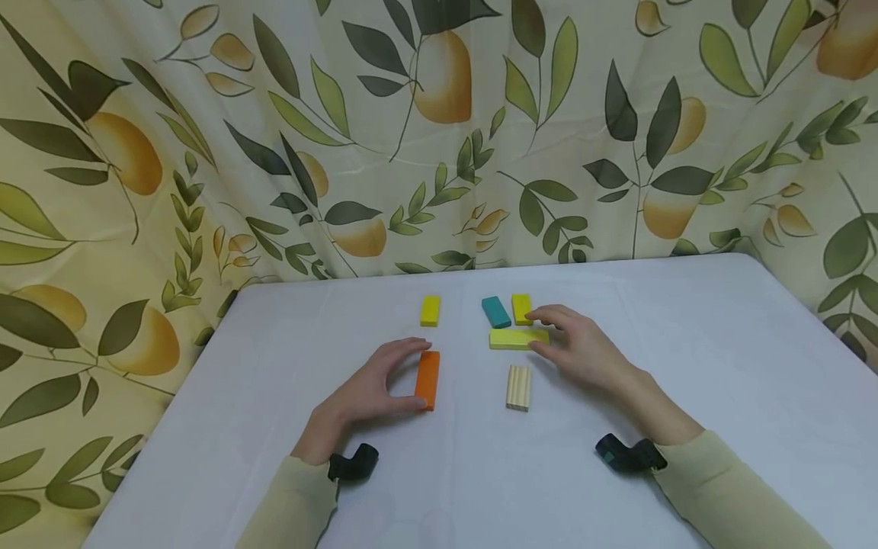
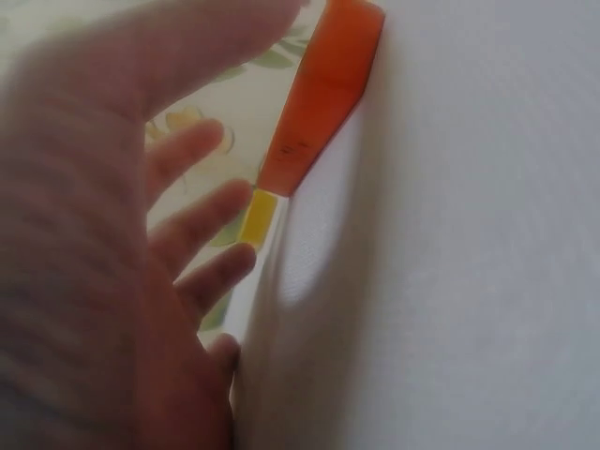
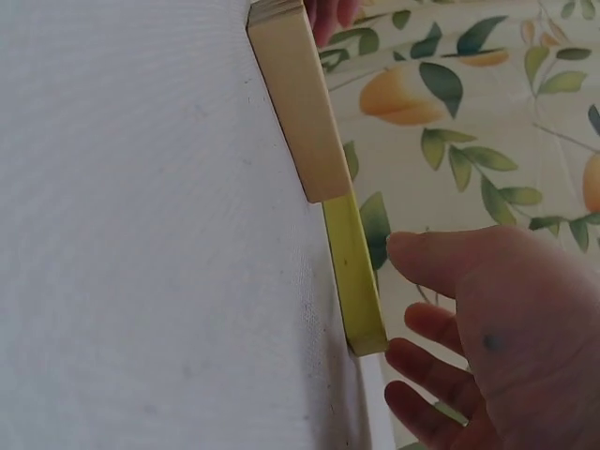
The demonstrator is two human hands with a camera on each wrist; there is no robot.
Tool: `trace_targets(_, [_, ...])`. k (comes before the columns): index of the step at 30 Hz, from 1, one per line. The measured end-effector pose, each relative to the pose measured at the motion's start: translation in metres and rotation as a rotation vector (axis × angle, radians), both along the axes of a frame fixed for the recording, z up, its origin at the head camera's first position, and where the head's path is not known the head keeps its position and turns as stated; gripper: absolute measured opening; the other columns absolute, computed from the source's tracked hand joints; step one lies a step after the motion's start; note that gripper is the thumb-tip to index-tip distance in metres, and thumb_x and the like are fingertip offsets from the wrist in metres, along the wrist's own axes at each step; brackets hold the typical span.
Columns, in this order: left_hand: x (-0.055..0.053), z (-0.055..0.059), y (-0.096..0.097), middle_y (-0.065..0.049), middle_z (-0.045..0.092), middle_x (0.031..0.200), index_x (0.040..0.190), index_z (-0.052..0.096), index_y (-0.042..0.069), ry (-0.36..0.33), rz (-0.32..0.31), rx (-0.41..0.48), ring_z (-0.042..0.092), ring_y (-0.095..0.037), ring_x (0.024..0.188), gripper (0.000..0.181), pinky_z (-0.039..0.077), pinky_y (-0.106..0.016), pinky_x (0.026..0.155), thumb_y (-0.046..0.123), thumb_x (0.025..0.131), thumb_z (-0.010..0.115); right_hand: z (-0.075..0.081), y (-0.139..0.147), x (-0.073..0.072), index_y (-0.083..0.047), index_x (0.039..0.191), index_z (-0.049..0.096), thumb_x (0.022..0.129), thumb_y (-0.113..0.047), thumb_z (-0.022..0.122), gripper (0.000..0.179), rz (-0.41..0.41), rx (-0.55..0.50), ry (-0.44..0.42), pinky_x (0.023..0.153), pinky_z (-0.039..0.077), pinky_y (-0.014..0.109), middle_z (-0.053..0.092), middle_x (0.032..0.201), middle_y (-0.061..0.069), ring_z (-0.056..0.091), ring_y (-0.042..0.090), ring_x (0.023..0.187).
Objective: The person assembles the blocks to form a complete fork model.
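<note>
My left hand [image 1: 370, 385] curves loosely around an orange block [image 1: 427, 380], its thumb over the near end and its fingertips just past the far end. In the left wrist view, daylight shows between the spread fingers and the orange block [image 2: 323, 94]. Over on the right, my right hand [image 1: 583, 347] hovers with thumb and fingers apart. Its thumb overlaps the end of a long yellow-green block [image 1: 511, 339]; its fingertips come close to a short yellow block [image 1: 521, 308]. The right wrist view has the thumb standing off the yellow-green block [image 3: 354, 281].
A teal block [image 1: 496, 312] lies tilted beside the short yellow one. Another short yellow block [image 1: 430, 310] lies beyond the orange block. Plain wooden pieces with lengthwise lines [image 1: 518, 387] lie nearer me. A fruit-patterned curtain [image 1: 439, 191] hangs behind the white table [image 1: 466, 488].
</note>
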State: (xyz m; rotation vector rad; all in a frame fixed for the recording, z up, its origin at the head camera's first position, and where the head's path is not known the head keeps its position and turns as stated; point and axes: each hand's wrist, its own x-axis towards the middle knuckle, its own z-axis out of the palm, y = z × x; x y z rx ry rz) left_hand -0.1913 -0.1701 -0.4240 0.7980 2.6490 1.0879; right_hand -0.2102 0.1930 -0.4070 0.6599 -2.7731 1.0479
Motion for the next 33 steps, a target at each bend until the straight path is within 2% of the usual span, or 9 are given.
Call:
trace_targets(9, [-0.001,-0.005,0.0,0.01,0.041,0.154,0.149,0.05,0.029,0.015,-0.006,-0.012,0.03,-0.018,0.144,0.077,0.026,-0.052,0.117,0.042,0.08,0.083,-0.007,0.004,-0.002,-0.002,0.127,0.065,0.09,-0.006,0.074,0.038,0.017,-0.035,-0.015,0.102,0.046,0.054,0.063,0.13,0.015,0.059,0.034,0.116])
trace_targets(13, [-0.001,-0.006,-0.001,0.009,0.041,0.154,0.147,0.051,0.031,0.027,-0.017,-0.012,0.03,-0.019,0.144,0.076,0.026,-0.053,0.116,0.042,0.079,0.084,-0.009,0.006,-0.002,-0.001,0.127,0.065,0.09,-0.004,0.073,0.038,0.014,-0.058,-0.037,0.104,0.044,0.055,0.063,0.13,0.017,0.057,0.037,0.121])
trace_targets(19, [-0.001,-0.006,-0.003,0.009,0.042,0.153,0.145,0.054,0.027,0.043,-0.041,-0.017,0.029,-0.019,0.144,0.075,0.025,-0.052,0.117,0.039,0.079,0.084,-0.011,0.005,-0.002,-0.003,0.127,0.066,0.09,-0.004,0.072,0.037,0.01,-0.07,-0.08,0.107,0.041,0.055,0.062,0.132,0.015,0.052,0.037,0.128])
trace_targets(26, [0.0,-0.005,-0.002,0.011,0.041,0.154,0.145,0.054,0.028,0.05,-0.053,-0.049,0.029,-0.019,0.143,0.074,0.027,-0.053,0.116,0.037,0.078,0.084,-0.013,0.006,-0.003,-0.004,0.123,0.068,0.09,0.002,0.071,0.034,0.013,-0.057,-0.059,0.107,0.041,0.055,0.062,0.131,0.015,0.052,0.038,0.129])
trace_targets(33, [-0.001,-0.003,-0.001,0.006,0.042,0.155,0.143,0.056,0.025,0.068,-0.081,-0.072,0.029,-0.02,0.145,0.07,0.01,-0.05,0.121,0.033,0.08,0.084,-0.011,0.005,-0.001,-0.004,0.12,0.071,0.091,0.004,0.071,0.03,0.024,-0.05,-0.049,0.106,0.042,0.056,0.064,0.129,0.016,0.053,0.04,0.127])
